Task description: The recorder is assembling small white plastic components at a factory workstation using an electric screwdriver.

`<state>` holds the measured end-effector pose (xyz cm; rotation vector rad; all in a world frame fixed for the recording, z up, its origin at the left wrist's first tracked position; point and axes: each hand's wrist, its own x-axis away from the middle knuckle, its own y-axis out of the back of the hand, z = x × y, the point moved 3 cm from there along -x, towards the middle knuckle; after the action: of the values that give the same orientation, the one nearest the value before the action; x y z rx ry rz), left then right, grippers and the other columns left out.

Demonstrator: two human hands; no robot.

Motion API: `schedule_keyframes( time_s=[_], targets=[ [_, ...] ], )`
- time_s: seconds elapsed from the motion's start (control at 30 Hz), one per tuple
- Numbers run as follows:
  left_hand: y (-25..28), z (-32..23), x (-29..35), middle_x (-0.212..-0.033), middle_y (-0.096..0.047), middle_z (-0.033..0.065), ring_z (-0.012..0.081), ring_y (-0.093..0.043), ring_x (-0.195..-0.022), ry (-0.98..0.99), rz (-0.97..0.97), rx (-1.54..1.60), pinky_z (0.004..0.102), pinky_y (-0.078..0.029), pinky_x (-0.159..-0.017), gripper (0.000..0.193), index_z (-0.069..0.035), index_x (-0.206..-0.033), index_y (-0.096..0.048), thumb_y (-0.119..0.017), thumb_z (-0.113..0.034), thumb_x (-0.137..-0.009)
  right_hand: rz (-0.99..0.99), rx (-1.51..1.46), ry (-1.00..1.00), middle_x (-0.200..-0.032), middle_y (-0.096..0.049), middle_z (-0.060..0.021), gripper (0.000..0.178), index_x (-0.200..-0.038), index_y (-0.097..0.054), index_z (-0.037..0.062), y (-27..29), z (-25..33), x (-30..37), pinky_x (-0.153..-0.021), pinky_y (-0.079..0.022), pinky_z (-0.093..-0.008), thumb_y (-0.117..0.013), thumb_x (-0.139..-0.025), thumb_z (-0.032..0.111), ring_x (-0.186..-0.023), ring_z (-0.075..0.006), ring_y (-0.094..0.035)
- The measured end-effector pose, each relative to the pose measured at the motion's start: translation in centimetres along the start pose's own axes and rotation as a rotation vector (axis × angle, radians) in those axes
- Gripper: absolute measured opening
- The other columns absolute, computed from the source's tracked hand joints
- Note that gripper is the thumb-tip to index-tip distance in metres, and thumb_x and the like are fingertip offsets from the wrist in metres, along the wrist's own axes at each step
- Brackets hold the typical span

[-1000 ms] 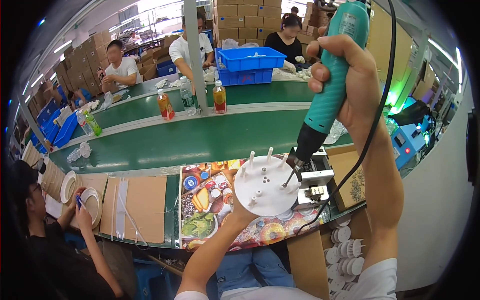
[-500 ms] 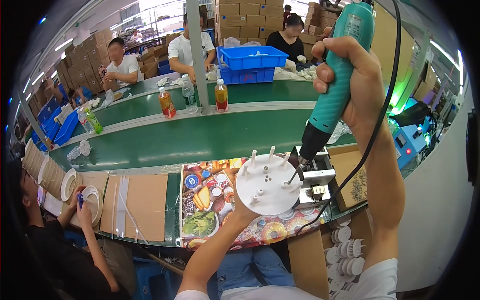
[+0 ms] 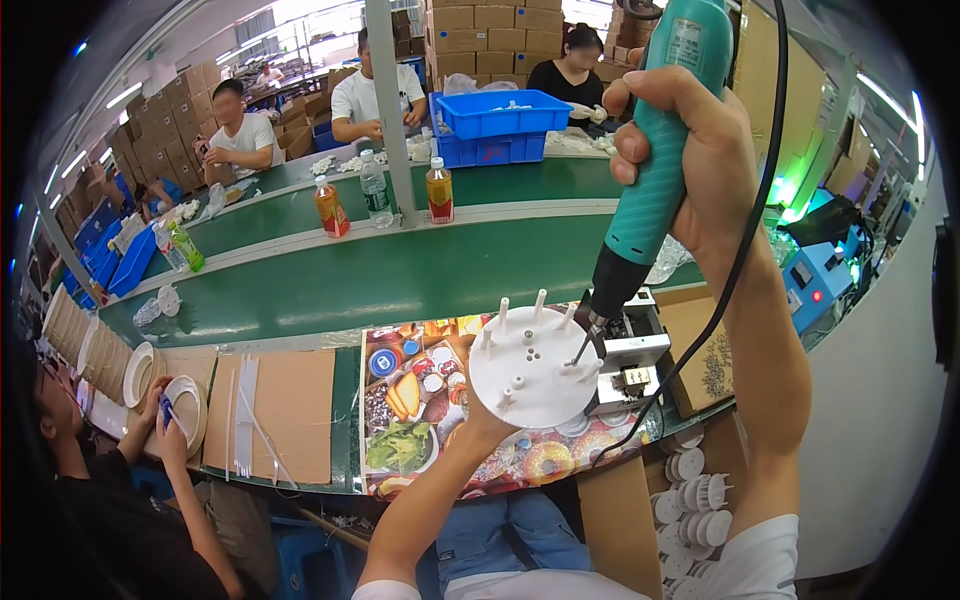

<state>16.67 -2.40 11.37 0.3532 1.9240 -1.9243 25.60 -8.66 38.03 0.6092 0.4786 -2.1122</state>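
My right hand (image 3: 715, 150) is wrapped round a teal electric screwdriver (image 3: 655, 190) with a black nose, tilted down to the left. Its thin bit meets the right side of a round white plastic disc (image 3: 530, 385), at or beside a short post; the screw itself is too small to make out. Several white pegs stand up from the disc, and small holes sit near its middle. My left hand (image 3: 488, 430) holds the disc from below and behind; its fingers are hidden by the disc. Under the disc lies a mat printed with food pictures (image 3: 400, 400).
A metal device (image 3: 635, 345) stands just right of the disc, beside a cardboard tray of screws (image 3: 715, 370). The black cable (image 3: 745, 260) hangs across my right forearm. Below right, a carton holds several white discs (image 3: 705, 525). At left, a co-worker handles white rings (image 3: 185, 400).
The screwdriver, my right hand and the disc have shifted very slightly left in the picture, along with a small view shift. The bit remains at the same spot on the disc.
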Motion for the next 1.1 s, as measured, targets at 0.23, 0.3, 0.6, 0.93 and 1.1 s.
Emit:
schedule_keyframes(
  time_s=[0.23, 0.3, 0.6, 0.93, 1.1],
  targets=[
    [0.5, -0.3, 0.3, -0.140, -0.030, 0.0133, 0.0309, -0.034, -0.127, -0.103, -0.075, -0.902, 0.0490, -0.029, -0.105, 0.061, -0.013, -0.139, -0.021, -0.026, -0.050, -0.092, 0.005, -0.004, 0.000, -0.079, -0.055, -0.0117, 0.023, -0.092, -0.045, -0.0014, 0.0, -0.1, 0.1, -0.044, -0.042, -0.0257, -0.057, -0.078, 0.012, -0.053, -0.0107, -0.047],
    [0.6, -0.4, 0.4, -0.140, -0.031, 0.0132, 0.0294, -0.035, -0.126, -0.133, -0.004, -1.001, 0.0476, -0.031, -0.104, 0.057, -0.013, -0.139, -0.020, -0.028, -0.046, -0.093, 0.008, -0.008, 0.023, -0.079, -0.055, -0.0117, 0.024, -0.093, -0.045, -0.0009, -0.2, 0.1, 0.1, -0.045, -0.042, -0.0254, -0.058, -0.077, 0.013, -0.053, -0.0104, -0.047],
    [-1.3, 0.2, -0.2, -0.140, -0.031, 0.0128, 0.0313, -0.035, -0.126, -0.030, 0.072, -0.234, 0.0486, -0.030, -0.104, 0.058, -0.014, -0.139, -0.021, -0.024, -0.048, -0.093, 0.026, 0.003, 0.028, -0.078, -0.055, -0.0117, 0.028, -0.098, -0.045, -0.0013, 0.1, 0.2, 0.5, -0.045, -0.041, -0.0263, -0.058, -0.078, 0.013, -0.052, -0.0105, -0.047],
    [0.4, 0.1, 0.0, -0.138, -0.036, 0.0076, 0.0255, -0.039, -0.125, -0.115, -0.049, -0.677, 0.0502, -0.027, -0.105, 0.055, -0.019, -0.136, -0.032, -0.041, -0.045, -0.088, 0.015, -0.007, 0.103, -0.065, -0.058, -0.0121, 0.025, -0.080, -0.055, -0.0038, -0.5, 1.4, 1.5, -0.046, -0.047, -0.0300, -0.062, -0.072, 0.019, -0.049, -0.0162, -0.056],
    [-4.1, 0.1, -0.4, -0.125, -0.052, -0.0034, 0.0152, -0.046, -0.118, -0.526, -0.071, -2.598, 0.0398, -0.027, -0.105, 0.039, -0.027, -0.119, -0.055, -0.054, -0.036, -0.081, 0.127, 0.170, 0.146, -0.079, -0.053, -0.0121, 0.042, -0.109, -0.043, -0.0019, -2.0, 2.2, 2.7, -0.044, -0.040, -0.0258, -0.059, -0.075, 0.018, -0.048, -0.0107, -0.046]
  ],
)
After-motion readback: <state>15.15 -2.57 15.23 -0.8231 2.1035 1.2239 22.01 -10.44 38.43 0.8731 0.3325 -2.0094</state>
